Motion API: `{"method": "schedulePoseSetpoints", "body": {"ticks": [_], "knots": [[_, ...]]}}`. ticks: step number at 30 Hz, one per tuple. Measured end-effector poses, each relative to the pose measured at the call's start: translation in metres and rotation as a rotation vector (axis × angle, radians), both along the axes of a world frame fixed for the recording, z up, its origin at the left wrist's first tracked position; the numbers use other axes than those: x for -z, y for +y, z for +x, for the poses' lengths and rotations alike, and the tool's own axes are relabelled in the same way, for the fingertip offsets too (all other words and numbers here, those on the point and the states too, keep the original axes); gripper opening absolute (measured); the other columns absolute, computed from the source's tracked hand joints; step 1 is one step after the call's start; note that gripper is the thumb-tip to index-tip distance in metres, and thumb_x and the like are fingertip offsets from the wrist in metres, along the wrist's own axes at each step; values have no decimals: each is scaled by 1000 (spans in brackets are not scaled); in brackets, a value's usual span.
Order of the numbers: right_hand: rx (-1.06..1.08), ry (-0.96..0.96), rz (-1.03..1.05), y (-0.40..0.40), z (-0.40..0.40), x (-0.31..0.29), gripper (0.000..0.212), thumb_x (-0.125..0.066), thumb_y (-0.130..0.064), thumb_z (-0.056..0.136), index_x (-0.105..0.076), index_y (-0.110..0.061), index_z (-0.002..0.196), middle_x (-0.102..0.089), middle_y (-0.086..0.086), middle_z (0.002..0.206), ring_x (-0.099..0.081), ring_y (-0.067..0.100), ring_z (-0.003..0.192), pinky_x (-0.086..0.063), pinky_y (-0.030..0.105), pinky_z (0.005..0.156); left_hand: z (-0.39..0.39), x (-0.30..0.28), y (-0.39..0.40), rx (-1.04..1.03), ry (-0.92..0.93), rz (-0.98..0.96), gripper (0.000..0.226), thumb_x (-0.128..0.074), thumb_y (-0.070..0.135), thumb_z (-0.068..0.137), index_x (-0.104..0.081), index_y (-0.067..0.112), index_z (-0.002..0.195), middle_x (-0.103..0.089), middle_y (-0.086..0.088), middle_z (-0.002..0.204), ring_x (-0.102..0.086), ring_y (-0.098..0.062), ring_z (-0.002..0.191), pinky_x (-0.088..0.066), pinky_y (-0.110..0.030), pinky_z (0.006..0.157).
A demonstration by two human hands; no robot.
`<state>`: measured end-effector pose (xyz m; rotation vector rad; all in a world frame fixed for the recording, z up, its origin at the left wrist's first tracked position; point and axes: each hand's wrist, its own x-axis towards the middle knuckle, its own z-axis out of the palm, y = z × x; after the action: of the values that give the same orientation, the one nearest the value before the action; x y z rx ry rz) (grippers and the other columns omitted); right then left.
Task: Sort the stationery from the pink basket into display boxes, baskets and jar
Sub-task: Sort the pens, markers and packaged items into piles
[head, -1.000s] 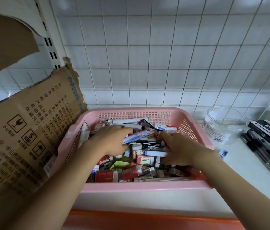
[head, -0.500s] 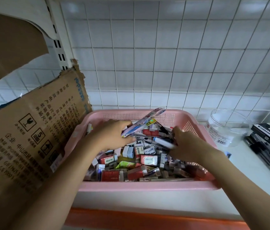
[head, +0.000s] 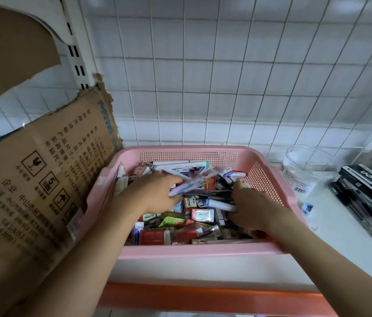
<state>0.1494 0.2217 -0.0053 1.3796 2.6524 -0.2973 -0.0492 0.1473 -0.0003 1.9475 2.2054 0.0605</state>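
Note:
The pink basket (head: 203, 249) sits on a white shelf, full of mixed stationery: small eraser boxes, lead cases and pens. Both my hands are inside it. My left hand (head: 155, 193) grips a pastel packaged pen (head: 194, 185), slanting up to the right and blurred. My right hand (head: 252, 208) is closed around a bundle of pens (head: 217, 201), among them a white one with a blue band. A clear jar (head: 306, 171) stands to the right of the basket.
A torn cardboard box (head: 43, 184) leans against the basket's left side. Black pen display boxes (head: 370, 197) lie at the far right. A white tiled wall (head: 203, 76) is behind. The shelf has an orange front edge (head: 203, 298). A small blue-white item (head: 307, 208) lies beside the basket.
Both hands lifted pens out of the pile, then lowered again. The left hand keeps the pastel pen pack; the right hand has gathered pens toward the right side.

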Motion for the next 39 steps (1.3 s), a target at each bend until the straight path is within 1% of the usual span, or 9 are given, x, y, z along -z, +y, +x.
{"method": "schedulePoseSetpoints", "body": {"ticks": [2, 7, 13, 19, 24, 27, 31, 35, 39], "knots": [[22, 58, -36, 2, 2, -3, 46, -58, -33, 90, -35, -10, 123, -58, 10, 114, -58, 28, 101, -38, 29, 70, -5, -2, -1, -8, -7, 91, 18, -54, 36, 90, -55, 28, 106, -53, 8, 74, -54, -14, 67, -44, -28, 64], [73, 192, 0, 6, 4, -5, 39, -61, -39, 86, -43, -13, 108, -61, 10, 100, -58, 29, 85, -41, 30, 64, -7, -10, -9, -30, -109, 200, 11, -58, 30, 90, -58, 21, 96, -54, 5, 64, -50, -16, 56, -28, -25, 49], [152, 461, 57, 5, 7, -21, 35, -65, -36, 79, -44, -17, 98, -50, 1, 87, -48, 19, 70, -31, 30, 55, -5, -22, -18, -34, -243, 300, 10, -60, 26, 89, -52, 25, 82, -51, 9, 61, -47, -11, 50, -28, -16, 42], [158, 486, 19, -9, 10, -17, 30, -65, -31, 82, -44, -20, 101, -49, -5, 76, -47, 13, 65, -32, 23, 51, 0, -16, -22, -14, -127, 353, 9, -54, 23, 90, -50, 21, 83, -59, 2, 70, -57, -20, 65, -22, -17, 48], [218, 513, 34, -19, 20, -13, 34, -65, -29, 81, -50, -16, 109, -54, -2, 70, -50, 17, 61, -35, 28, 51, -2, -4, -21, 1, -169, 326, 10, -55, 18, 86, -49, 21, 78, -52, 2, 60, -51, -19, 54, -33, -23, 48], [229, 562, 10, -20, 26, -13, 31, -64, -27, 82, -47, -15, 106, -55, 2, 69, -49, 15, 56, -34, 28, 49, -1, -3, -20, -34, -189, 338, 3, -55, 20, 87, -54, 17, 86, -57, 0, 67, -55, -18, 58, -38, -24, 52], [209, 587, 7, -20, 28, -10, 29, -61, -24, 84, -44, -13, 104, -55, 4, 71, -50, 18, 58, -39, 31, 53, 2, -3, -20, -88, -245, 433, 11, -54, 23, 88, -59, 17, 96, -62, -2, 66, -57, -21, 55, -42, -24, 50], [160, 740, 69, -17, 30, -11, 27, -59, -14, 85, -39, -25, 101, -52, 0, 67, -48, 10, 54, -37, 14, 45, 17, -7, -15, -157, -336, 514, 12, -53, 21, 88, -60, 19, 98, -62, -4, 63, -59, -23, 51, -50, -33, 47], [158, 805, 71, -9, 36, -13, 32, -58, -11, 83, -40, -30, 101, -53, 3, 72, -50, 12, 54, -37, 12, 44, 30, -12, -10, -334, -353, 630, 12, -54, 21, 87, -59, 21, 98, -60, 0, 64, -60, -24, 53, -52, -35, 47]]}}
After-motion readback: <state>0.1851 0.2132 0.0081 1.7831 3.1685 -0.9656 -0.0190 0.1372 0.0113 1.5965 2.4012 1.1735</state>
